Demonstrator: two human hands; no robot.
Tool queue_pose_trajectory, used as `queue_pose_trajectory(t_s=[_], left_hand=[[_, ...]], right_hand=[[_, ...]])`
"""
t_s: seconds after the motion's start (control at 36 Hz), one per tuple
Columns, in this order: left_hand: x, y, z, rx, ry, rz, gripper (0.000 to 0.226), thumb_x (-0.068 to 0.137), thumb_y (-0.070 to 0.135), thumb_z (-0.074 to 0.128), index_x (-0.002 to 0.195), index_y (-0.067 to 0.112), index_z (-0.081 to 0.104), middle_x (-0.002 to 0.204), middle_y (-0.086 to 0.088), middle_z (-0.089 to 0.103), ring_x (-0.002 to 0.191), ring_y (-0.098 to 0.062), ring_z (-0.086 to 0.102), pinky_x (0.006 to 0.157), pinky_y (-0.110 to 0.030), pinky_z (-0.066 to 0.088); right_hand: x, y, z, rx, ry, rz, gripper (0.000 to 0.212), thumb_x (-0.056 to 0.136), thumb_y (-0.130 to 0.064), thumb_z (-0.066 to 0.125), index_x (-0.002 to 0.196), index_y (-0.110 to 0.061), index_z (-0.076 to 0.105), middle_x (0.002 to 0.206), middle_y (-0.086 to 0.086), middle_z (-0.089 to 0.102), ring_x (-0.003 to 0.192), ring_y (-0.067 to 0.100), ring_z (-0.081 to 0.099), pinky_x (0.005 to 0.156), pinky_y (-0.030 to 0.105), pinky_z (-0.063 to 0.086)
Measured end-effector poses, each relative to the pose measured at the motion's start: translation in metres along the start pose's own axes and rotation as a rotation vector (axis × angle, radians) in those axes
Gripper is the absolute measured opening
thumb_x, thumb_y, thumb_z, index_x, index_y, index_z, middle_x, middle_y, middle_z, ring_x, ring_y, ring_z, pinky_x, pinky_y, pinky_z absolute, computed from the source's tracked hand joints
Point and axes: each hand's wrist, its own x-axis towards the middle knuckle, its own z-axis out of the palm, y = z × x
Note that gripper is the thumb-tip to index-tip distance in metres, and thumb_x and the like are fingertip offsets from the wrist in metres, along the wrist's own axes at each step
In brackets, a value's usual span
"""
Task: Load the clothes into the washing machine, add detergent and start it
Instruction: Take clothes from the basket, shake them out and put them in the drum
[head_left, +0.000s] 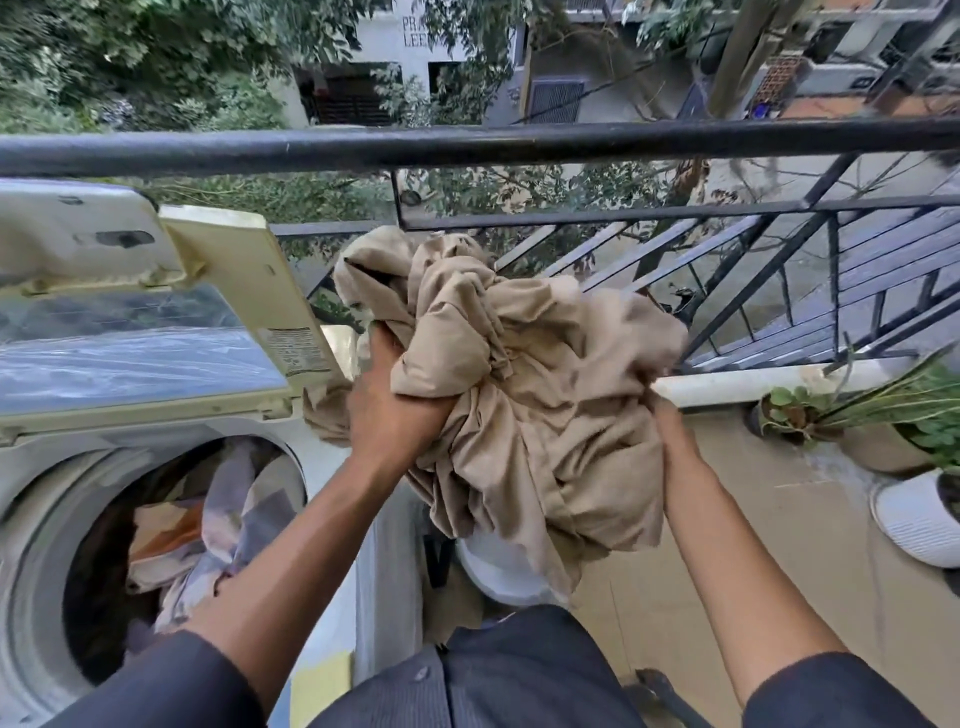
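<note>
Beside railing (467, 143), both hands grip bunched beige cloth (519, 374).

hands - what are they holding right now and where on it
Both grip one bunched beige cloth: the left hand at its left side, the right hand at its right edge, where the fabric hides the fingers.

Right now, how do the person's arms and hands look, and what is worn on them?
Both the left hand and the right hand are bare, with no gloves, rings or watch visible. The forearms are uncovered. Dark sleeves with a fine ribbed stripe are pushed up near both elbows.
</note>
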Motion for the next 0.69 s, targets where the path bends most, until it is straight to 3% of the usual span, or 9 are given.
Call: queue_pose_trajectory(t_s=[0.06,0.11,0.17,0.31,0.36,0.42,0.47,0.61,0.69], left_hand=[[0.001,0.0,0.003,-0.023,0.02,-0.05,0.082,0.077,0.064,0.074,0.141,0.03,0.035,0.126,-0.009,0.069,0.114,-0.045,0.064,0.089,-0.043,0.05],[0.002,0.004,0.006,-0.032,0.022,-0.082,0.077,0.082,0.059,0.074,0.14,0.029,0.035,0.128,-0.007,0.068,0.114,-0.043,0.064,0.094,-0.046,0.052],[0.006,0.009,0.007,-0.051,0.005,-0.1,0.08,0.077,0.065,0.073,0.139,0.031,0.035,0.126,-0.004,0.069,0.112,-0.04,0.066,0.096,-0.047,0.053],[0.016,0.029,0.004,-0.253,-0.191,-0.085,0.076,0.062,0.069,0.088,0.127,0.04,0.06,0.124,0.017,0.072,0.114,-0.008,0.069,0.101,-0.035,0.056],[0.017,0.039,-0.003,-0.4,-0.344,-0.045,0.073,0.068,0.06,0.09,0.131,0.033,0.066,0.122,0.02,0.073,0.112,0.003,0.069,0.102,-0.026,0.055],[0.016,0.052,-0.01,-0.405,-0.414,0.019,0.074,0.069,0.06,0.086,0.133,0.031,0.065,0.122,0.021,0.073,0.109,0.008,0.068,0.099,-0.019,0.052],[0.019,0.059,-0.011,-0.308,-0.454,0.08,0.071,0.065,0.064,0.087,0.126,0.035,0.065,0.12,0.023,0.07,0.107,0.009,0.067,0.098,-0.018,0.05],[0.019,0.071,-0.003,0.063,-0.222,0.104,0.122,0.031,0.097,0.077,0.137,0.037,0.061,0.131,0.015,0.068,0.12,-0.007,0.063,0.107,-0.029,0.051],[0.015,0.077,-0.003,0.109,-0.078,0.06,0.115,0.035,0.092,0.08,0.134,0.036,0.063,0.128,0.008,0.07,0.12,-0.017,0.064,0.095,-0.027,0.053]], right_hand=[[-0.011,-0.018,-0.004,0.038,0.027,-0.075,0.029,0.094,-0.039,0.072,0.101,-0.011,0.072,0.108,0.013,0.074,0.094,0.019,0.066,0.076,0.03,0.053],[-0.028,-0.034,-0.002,0.127,-0.075,-0.184,0.012,0.094,-0.021,0.072,0.09,-0.01,0.071,0.085,0.005,0.075,0.076,0.015,0.069,0.063,0.023,0.054],[-0.046,-0.051,0.007,0.146,-0.221,-0.284,0.008,0.096,-0.009,0.067,0.089,-0.01,0.07,0.077,0.001,0.075,0.069,0.012,0.07,0.064,0.023,0.055],[-0.071,-0.079,0.032,-0.049,-0.426,-0.44,0.018,0.101,-0.026,0.064,0.099,-0.012,0.075,0.094,0.006,0.075,0.079,0.015,0.071,0.066,0.023,0.056],[-0.082,-0.09,0.039,-0.086,-0.527,-0.422,0.039,0.102,-0.04,0.061,0.111,-0.004,0.074,0.11,0.019,0.075,0.094,0.028,0.072,0.088,0.038,0.06],[-0.09,-0.099,0.041,-0.093,-0.608,-0.382,0.06,0.096,-0.057,0.061,0.123,-0.004,0.07,0.131,0.027,0.066,0.113,0.037,0.065,0.113,0.058,0.044],[-0.096,-0.107,0.04,-0.085,-0.665,-0.373,0.064,0.096,-0.065,0.054,0.136,-0.016,0.066,0.139,0.01,0.067,0.131,0.024,0.061,0.121,0.052,0.036],[-0.12,-0.12,0.04,-0.054,-0.934,-0.288,0.085,0.103,-0.07,0.024,0.152,-0.006,0.047,0.151,0.018,0.055,0.144,0.032,0.049,0.125,0.049,0.028],[-0.125,-0.12,0.036,-0.008,-1.033,-0.263,0.091,0.101,-0.07,0.01,0.153,-0.003,0.044,0.153,0.016,0.054,0.145,0.027,0.048,0.121,0.041,0.037]])
